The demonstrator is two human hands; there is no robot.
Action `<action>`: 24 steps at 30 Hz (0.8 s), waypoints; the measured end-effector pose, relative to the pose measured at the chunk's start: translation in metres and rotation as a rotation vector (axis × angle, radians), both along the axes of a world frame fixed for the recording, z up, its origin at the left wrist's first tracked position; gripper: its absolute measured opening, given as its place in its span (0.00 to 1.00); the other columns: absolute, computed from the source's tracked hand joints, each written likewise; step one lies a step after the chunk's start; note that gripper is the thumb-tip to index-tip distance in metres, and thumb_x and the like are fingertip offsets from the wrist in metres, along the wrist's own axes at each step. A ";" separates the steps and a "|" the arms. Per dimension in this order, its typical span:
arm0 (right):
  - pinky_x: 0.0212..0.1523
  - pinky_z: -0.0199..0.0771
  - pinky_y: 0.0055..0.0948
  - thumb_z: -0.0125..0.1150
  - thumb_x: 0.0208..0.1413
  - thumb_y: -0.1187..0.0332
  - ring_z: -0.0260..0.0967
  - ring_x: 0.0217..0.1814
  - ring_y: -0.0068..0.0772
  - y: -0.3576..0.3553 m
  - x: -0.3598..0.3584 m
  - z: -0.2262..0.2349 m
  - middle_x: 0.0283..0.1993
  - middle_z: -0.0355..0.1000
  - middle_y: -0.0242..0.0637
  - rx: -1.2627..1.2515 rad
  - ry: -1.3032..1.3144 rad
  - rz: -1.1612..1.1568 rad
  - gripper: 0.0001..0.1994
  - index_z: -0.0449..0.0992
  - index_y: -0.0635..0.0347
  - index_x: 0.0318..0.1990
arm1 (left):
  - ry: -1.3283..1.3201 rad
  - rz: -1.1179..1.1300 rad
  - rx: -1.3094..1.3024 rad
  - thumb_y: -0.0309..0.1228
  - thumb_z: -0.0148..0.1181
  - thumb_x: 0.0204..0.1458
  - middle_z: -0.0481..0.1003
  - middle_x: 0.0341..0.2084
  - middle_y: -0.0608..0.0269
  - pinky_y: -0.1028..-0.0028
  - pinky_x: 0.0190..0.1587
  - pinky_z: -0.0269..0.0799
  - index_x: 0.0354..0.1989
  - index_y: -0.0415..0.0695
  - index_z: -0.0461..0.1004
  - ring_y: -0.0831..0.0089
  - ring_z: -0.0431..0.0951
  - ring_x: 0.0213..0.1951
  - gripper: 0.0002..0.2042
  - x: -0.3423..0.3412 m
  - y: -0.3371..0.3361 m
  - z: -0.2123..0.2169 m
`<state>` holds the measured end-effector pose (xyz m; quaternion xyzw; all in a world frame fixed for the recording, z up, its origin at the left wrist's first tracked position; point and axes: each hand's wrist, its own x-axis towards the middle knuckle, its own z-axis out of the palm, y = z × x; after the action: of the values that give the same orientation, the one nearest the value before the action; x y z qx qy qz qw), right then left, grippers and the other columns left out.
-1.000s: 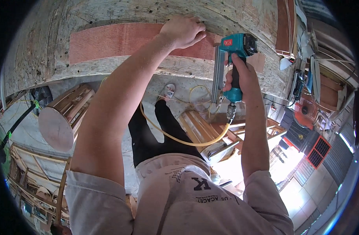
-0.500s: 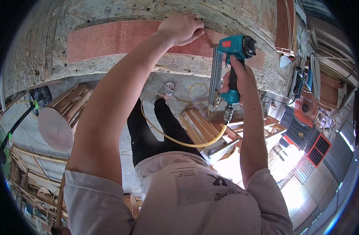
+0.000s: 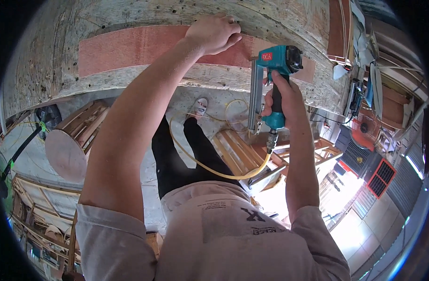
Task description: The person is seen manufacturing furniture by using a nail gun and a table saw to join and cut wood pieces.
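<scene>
A long, thin reddish wooden strip [image 3: 113,49] lies along the near edge of a worn workbench [image 3: 36,70]. My left hand [image 3: 215,33] bears down on its middle, fingers curled toward the far edge and thumb pointing right; the fingertips are partly hidden. In my right hand [image 3: 288,100] is a teal and black pneumatic nail gun [image 3: 274,58], gripped by its handle. Its nose meets or hovers just over the strip right of my left hand; contact cannot be made out. A yellow air hose [image 3: 242,177] loops from the handle's metal coupling across my front.
Slatted wooden pieces [image 3: 240,152] lie below the bench near my legs. A round-ended wooden piece [image 3: 67,154] stands at the left. Another tool [image 3: 355,98] hangs by the bench's right end, with an orange fan [image 3: 364,133] beyond. Wooden frames [image 3: 46,199] crowd the lower left.
The nail gun has shifted slightly left and toward me, its body tilting a little. My left hand and the strip have drifted slightly left in view.
</scene>
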<state>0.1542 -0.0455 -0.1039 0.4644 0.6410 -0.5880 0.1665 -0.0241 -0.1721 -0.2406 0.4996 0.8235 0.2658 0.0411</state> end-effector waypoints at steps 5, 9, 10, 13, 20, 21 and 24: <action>0.16 0.71 0.30 0.53 0.58 0.48 0.64 0.12 0.28 -0.007 0.004 0.001 0.15 0.65 0.34 0.057 -0.008 -0.055 0.22 0.70 0.62 0.41 | -0.036 0.047 -0.046 0.43 0.49 0.58 0.74 0.34 0.62 0.60 0.43 0.75 0.34 0.48 0.75 0.63 0.75 0.43 0.13 0.002 0.002 0.003; 0.16 0.72 0.30 0.54 0.58 0.49 0.65 0.12 0.29 -0.002 0.008 0.000 0.15 0.65 0.34 -0.002 0.017 -0.013 0.21 0.68 0.61 0.42 | 0.008 0.004 0.005 0.43 0.50 0.57 0.74 0.34 0.63 0.61 0.43 0.75 0.36 0.48 0.75 0.63 0.75 0.43 0.12 -0.001 0.001 0.002; 0.16 0.72 0.30 0.54 0.59 0.50 0.65 0.12 0.29 0.001 0.010 0.000 0.16 0.65 0.35 -0.015 -0.008 -0.012 0.20 0.68 0.61 0.42 | 0.003 -0.002 -0.019 0.42 0.50 0.57 0.75 0.34 0.63 0.61 0.43 0.75 0.38 0.48 0.75 0.63 0.75 0.44 0.12 -0.001 0.002 0.002; 0.16 0.71 0.29 0.54 0.59 0.52 0.65 0.12 0.29 0.004 0.033 0.010 0.17 0.66 0.35 0.011 0.019 0.018 0.19 0.67 0.62 0.43 | 0.012 -0.010 -0.052 0.45 0.51 0.56 0.74 0.37 0.62 0.61 0.45 0.74 0.42 0.47 0.73 0.62 0.74 0.46 0.15 0.000 0.001 0.006; 0.16 0.68 0.25 0.57 0.58 0.63 0.64 0.14 0.24 0.031 0.134 0.021 0.18 0.64 0.32 0.097 0.008 0.083 0.12 0.70 0.62 0.41 | 0.157 -0.119 -0.368 0.56 0.63 0.43 0.53 0.62 0.51 0.53 0.66 0.48 0.67 0.47 0.50 0.56 0.53 0.64 0.46 0.042 -0.006 0.029; 0.16 0.68 0.25 0.57 0.58 0.63 0.64 0.14 0.24 0.034 0.142 0.021 0.18 0.64 0.32 0.090 0.020 0.074 0.12 0.70 0.62 0.41 | 0.129 -0.088 -0.347 0.54 0.64 0.41 0.54 0.62 0.51 0.53 0.67 0.47 0.66 0.46 0.51 0.56 0.53 0.64 0.46 0.045 -0.006 0.032; 0.15 0.68 0.24 0.57 0.58 0.61 0.64 0.13 0.23 0.045 0.169 0.012 0.18 0.64 0.31 0.078 0.033 -0.034 0.13 0.71 0.63 0.40 | 0.111 -0.067 -0.357 0.49 0.67 0.39 0.56 0.61 0.53 0.56 0.67 0.48 0.64 0.43 0.55 0.56 0.52 0.65 0.43 0.045 -0.002 0.044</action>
<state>0.3229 -0.0009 -0.0918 0.4717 0.6579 -0.5731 0.1276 0.0206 -0.1736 -0.1969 0.5252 0.8416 0.0861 0.0923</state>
